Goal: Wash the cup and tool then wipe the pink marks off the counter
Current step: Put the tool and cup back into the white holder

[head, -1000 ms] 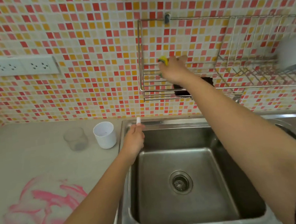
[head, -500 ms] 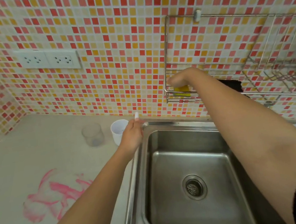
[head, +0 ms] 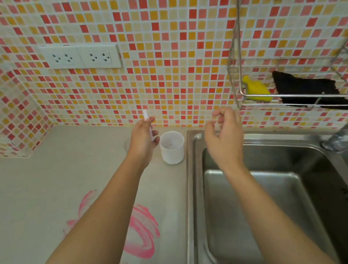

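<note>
Left hand [head: 142, 139] grips white tool [head: 148, 122] beside cup [head: 172, 147]; right hand [head: 224, 134] hangs empty, fingers loosely curled.

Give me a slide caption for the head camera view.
Left hand holds a white tool beside the white cup; right hand empty over the sink.

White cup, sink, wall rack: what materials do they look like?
White cup: likely matte plastic, opaque with an even dull surface. Sink: brushed stainless steel, grey with soft reflections. Wall rack: thin metal wire, shiny, probably chromed or stainless.
</note>
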Tool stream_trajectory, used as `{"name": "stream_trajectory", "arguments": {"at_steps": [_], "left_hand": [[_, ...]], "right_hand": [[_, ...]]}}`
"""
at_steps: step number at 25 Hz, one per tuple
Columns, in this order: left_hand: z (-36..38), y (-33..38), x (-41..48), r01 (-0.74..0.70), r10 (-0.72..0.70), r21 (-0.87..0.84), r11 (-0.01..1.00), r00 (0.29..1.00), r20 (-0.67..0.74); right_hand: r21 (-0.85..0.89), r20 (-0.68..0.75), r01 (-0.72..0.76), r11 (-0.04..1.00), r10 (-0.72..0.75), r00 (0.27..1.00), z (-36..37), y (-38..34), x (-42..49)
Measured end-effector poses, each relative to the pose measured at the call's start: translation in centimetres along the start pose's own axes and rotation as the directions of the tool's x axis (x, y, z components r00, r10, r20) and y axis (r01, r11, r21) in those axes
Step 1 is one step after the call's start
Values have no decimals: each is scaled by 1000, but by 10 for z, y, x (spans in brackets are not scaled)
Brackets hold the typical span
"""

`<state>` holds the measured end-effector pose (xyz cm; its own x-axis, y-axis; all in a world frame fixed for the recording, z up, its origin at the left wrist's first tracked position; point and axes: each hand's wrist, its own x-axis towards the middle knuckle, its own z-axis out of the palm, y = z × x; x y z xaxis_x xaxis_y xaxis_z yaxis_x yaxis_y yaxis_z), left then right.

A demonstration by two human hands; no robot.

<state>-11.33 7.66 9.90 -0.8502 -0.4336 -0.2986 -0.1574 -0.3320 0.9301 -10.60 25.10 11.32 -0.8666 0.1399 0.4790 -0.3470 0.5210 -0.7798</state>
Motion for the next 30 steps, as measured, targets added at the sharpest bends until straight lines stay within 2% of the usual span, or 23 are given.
{"name": "stream_trajectory", "arguments": {"at_steps": [2,4,7,8,11,13,15,18,21,23,25,30], "left_hand": [[-17,-2,17,-2,3,121,993,1000,-9],[-30,-3,34,5,-1,149,989,1000,-24],[-38,-6,61,22,-13,121,992,997,-71],[-37,-7,68,24,-15,125,992,998,-69],[-26,-14,87,24,-21,185,982,1000,-22],[-15,-21,91,-6,-12,338,941,999,51],[-6,-30,96,-111,49,522,845,990,132],[3,-37,95,-317,146,676,665,943,299],[6,-43,96,-470,152,748,470,877,456],[9,-46,97,-512,125,778,365,855,504],[10,-47,97,-533,103,791,299,842,529],[11,-50,96,-549,50,807,216,832,553]], "right_hand": [[-71,184,-92,993,104,977,34,32,-21],[-207,385,-170,964,239,892,63,64,-29],[-189,592,-295,937,348,727,94,87,-27],[-157,616,-326,932,350,705,103,92,-25],[-107,610,-378,920,361,705,126,106,-19],[-77,584,-392,917,360,727,132,111,-17],[-15,570,-371,929,313,760,137,115,-17],[3,575,-356,934,290,765,142,118,-18],[-15,583,-355,935,297,756,143,120,-20],[-18,587,-351,936,294,754,142,119,-20],[-24,593,-348,937,294,749,141,119,-19],[-40,598,-351,935,304,742,139,116,-18]]}}
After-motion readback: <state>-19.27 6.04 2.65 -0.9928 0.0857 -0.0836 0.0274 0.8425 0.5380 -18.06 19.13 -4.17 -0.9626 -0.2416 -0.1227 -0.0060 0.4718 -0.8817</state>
